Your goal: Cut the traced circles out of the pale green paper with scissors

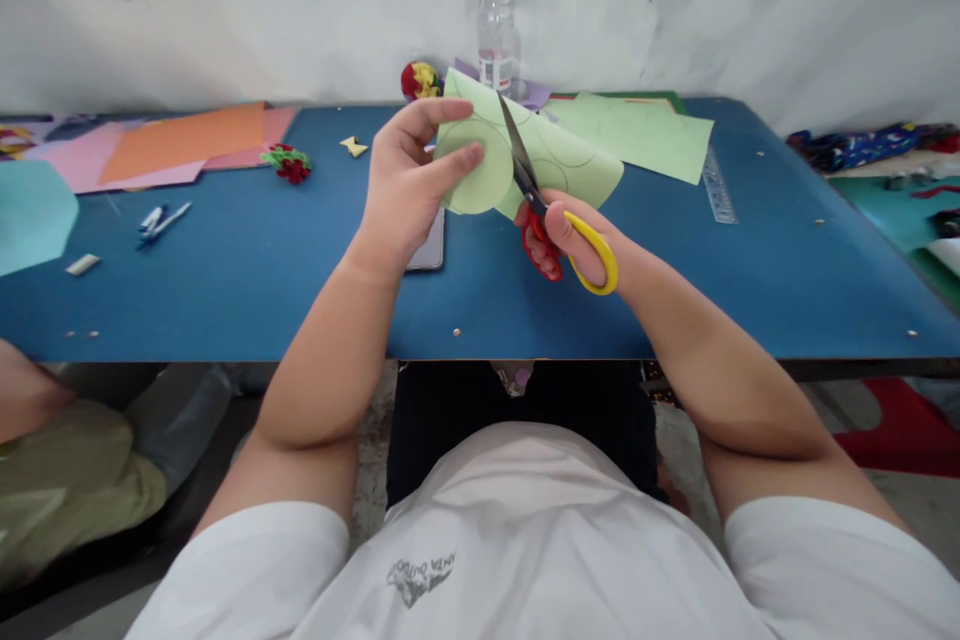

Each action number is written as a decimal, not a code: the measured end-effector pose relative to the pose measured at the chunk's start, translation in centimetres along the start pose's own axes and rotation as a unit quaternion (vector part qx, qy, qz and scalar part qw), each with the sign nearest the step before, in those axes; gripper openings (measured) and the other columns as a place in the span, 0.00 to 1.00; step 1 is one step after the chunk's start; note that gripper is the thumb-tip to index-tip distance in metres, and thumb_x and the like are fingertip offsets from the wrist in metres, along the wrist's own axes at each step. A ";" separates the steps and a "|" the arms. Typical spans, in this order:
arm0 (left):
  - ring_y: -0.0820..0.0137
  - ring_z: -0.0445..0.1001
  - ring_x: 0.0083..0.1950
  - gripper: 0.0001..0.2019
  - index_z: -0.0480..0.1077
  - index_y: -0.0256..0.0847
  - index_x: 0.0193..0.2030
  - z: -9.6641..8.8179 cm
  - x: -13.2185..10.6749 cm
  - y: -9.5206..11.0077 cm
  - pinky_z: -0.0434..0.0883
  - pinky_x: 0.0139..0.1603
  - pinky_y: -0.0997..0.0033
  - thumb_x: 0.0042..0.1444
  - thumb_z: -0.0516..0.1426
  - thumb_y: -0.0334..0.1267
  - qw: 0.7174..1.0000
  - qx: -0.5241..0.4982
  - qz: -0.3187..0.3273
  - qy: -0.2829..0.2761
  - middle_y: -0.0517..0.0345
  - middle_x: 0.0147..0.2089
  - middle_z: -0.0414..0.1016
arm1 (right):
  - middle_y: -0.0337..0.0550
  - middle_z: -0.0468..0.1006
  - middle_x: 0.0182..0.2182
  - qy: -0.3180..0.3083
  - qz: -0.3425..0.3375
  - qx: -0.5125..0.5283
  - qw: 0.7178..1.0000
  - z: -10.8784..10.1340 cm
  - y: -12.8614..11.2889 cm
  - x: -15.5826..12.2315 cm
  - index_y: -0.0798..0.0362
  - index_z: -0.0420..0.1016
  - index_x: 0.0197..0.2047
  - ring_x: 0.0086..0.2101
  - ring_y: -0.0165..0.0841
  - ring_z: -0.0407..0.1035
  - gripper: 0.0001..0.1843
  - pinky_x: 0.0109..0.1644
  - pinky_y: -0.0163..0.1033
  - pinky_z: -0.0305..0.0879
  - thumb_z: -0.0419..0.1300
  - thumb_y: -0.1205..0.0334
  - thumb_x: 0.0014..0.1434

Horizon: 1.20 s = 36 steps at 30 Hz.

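My left hand (416,175) pinches a light green paper sheet (581,145) between thumb and fingers. Circles are drawn on the sheet, and a rounded piece at its left, partly cut round, lies under my thumb. My right hand (577,235) grips a pair of scissors (600,260) with one yellow and one red handle loop. The dark blades are parted and point up and to the left, at the edge of the rounded piece. Beneath my left hand, a phone-like flat object (429,250) is partly hidden on the blue table (300,290).
A plastic bottle (495,20) stands by the wall. Green paper (660,135) and a clear ruler (718,185) lie at right. Orange paper (184,142), a paper flower (289,163), pens (161,223) and an eraser (82,264) are at left. Another person (75,490) sits at left.
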<state>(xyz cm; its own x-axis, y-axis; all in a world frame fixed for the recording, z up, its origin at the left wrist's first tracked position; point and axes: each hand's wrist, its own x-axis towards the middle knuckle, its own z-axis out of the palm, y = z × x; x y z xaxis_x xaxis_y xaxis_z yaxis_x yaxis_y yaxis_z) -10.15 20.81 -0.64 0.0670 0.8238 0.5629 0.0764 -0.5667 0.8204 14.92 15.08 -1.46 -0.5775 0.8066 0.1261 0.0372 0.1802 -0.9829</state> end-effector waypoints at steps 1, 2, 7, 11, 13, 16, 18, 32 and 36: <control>0.52 0.83 0.54 0.33 0.79 0.61 0.57 -0.1 0.0 -0.2 0.82 0.57 0.38 0.51 0.75 0.72 1.000 0.008 -0.005 -0.003 0.64 0.51 0.90 | 0.32 0.68 0.28 -0.005 0.001 0.007 1.000 0.0 0.0 0.0 0.48 0.71 0.50 0.25 0.31 0.64 0.44 0.28 0.42 0.65 0.62 0.12 0.63; 0.51 0.83 0.56 0.33 0.79 0.60 0.58 -0.1 0.0 -0.3 0.82 0.58 0.37 0.51 0.75 0.72 1.000 0.012 -0.011 -0.003 0.65 0.52 0.90 | 0.32 0.68 0.29 -0.010 0.000 0.013 1.000 0.1 0.0 0.1 0.48 0.71 0.50 0.25 0.31 0.65 0.43 0.28 0.41 0.66 0.63 0.13 0.64; 0.54 0.82 0.58 0.37 0.79 0.57 0.58 0.0 0.0 0.0 0.83 0.60 0.40 0.49 0.76 0.73 1.000 0.013 -0.022 -0.005 0.64 0.54 0.91 | 0.32 0.68 0.28 -0.014 -0.007 0.029 0.999 0.2 -0.1 0.2 0.48 0.72 0.49 0.24 0.30 0.65 0.43 0.26 0.41 0.65 0.63 0.13 0.63; 0.56 0.81 0.54 0.36 0.79 0.56 0.54 0.4 -0.1 1.0 0.84 0.57 0.42 0.45 0.78 0.73 1.000 0.018 -0.010 0.012 0.64 0.53 0.90 | 0.33 0.69 0.28 -0.009 -0.004 0.019 1.000 0.2 -0.3 0.1 0.48 0.72 0.49 0.24 0.31 0.67 0.44 0.26 0.41 0.64 0.63 0.12 0.63; 0.57 0.82 0.52 0.33 0.80 0.56 0.51 0.5 -0.3 1.5 0.84 0.55 0.43 0.46 0.79 0.70 1.000 0.025 -0.002 0.018 0.63 0.53 0.89 | 0.33 0.69 0.29 -0.010 -0.006 0.008 1.000 0.2 -0.3 0.1 0.48 0.72 0.49 0.25 0.31 0.67 0.41 0.27 0.42 0.66 0.61 0.14 0.66; 0.58 0.83 0.53 0.29 0.80 0.54 0.53 0.4 -0.5 1.9 0.84 0.57 0.44 0.53 0.77 0.66 0.999 0.044 0.012 0.003 0.61 0.55 0.88 | 0.33 0.69 0.28 0.002 -0.006 -0.010 1.000 0.1 -0.3 -0.1 0.47 0.72 0.49 0.25 0.32 0.66 0.41 0.28 0.42 0.67 0.62 0.14 0.67; 0.58 0.84 0.53 0.29 0.80 0.52 0.55 0.2 -0.5 1.8 0.84 0.57 0.45 0.55 0.78 0.64 0.999 0.041 0.020 -0.004 0.60 0.54 0.88 | 0.33 0.69 0.27 0.012 -0.001 -0.019 1.000 0.1 -0.4 -0.1 0.47 0.72 0.49 0.25 0.32 0.66 0.41 0.28 0.42 0.67 0.62 0.14 0.66; 0.51 0.86 0.55 0.44 0.76 0.60 0.66 -0.1 -0.1 0.8 0.87 0.60 0.41 0.46 0.81 0.68 1.000 0.001 0.024 -0.009 0.61 0.51 0.90 | 0.34 0.69 0.26 0.019 -0.009 -0.029 0.999 0.2 -0.1 0.1 0.47 0.71 0.46 0.24 0.31 0.65 0.39 0.27 0.41 0.65 0.61 0.15 0.67; 0.51 0.85 0.55 0.57 0.66 0.66 0.78 -0.7 0.3 -0.3 0.87 0.57 0.44 0.42 0.84 0.65 0.999 -0.026 0.026 -0.002 0.61 0.50 0.89 | 0.34 0.68 0.26 0.020 -0.009 -0.024 0.999 0.2 -0.2 0.1 0.46 0.71 0.45 0.24 0.31 0.65 0.40 0.26 0.40 0.65 0.61 0.14 0.66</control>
<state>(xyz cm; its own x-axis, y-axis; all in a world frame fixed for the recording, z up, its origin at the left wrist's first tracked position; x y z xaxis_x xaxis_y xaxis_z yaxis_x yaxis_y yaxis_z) -10.86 21.25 -0.65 0.0732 0.7937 0.6039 0.0213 -0.6067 0.7947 14.68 14.98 -1.31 -0.5453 0.8247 0.1500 0.0669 0.2212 -0.9729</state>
